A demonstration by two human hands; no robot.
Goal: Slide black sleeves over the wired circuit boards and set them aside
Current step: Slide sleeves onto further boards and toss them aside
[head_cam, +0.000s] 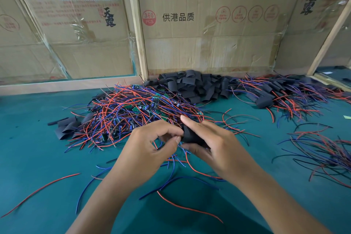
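My right hand [212, 142] grips a black sleeve [190, 136] between thumb and fingers, index finger stretched along its top. My left hand [150, 144] pinches at the sleeve's left opening, with red and blue wires [187, 159] trailing down from between the two hands. The circuit board itself is hidden inside the hands. Behind them lies a big tangle of wired circuit boards [133, 112]. A heap of empty black sleeves [191, 85] sits at the back. Sleeved boards with wires are piled at the back right [284, 93].
A green mat [47, 167] covers the table. Loose red and blue wires [41, 190] lie at the front left. Several flat sleeves [66, 127] lie left of the tangle. Another wire bundle [322, 154] lies at the right. Cardboard walls [209, 25] close off the back.
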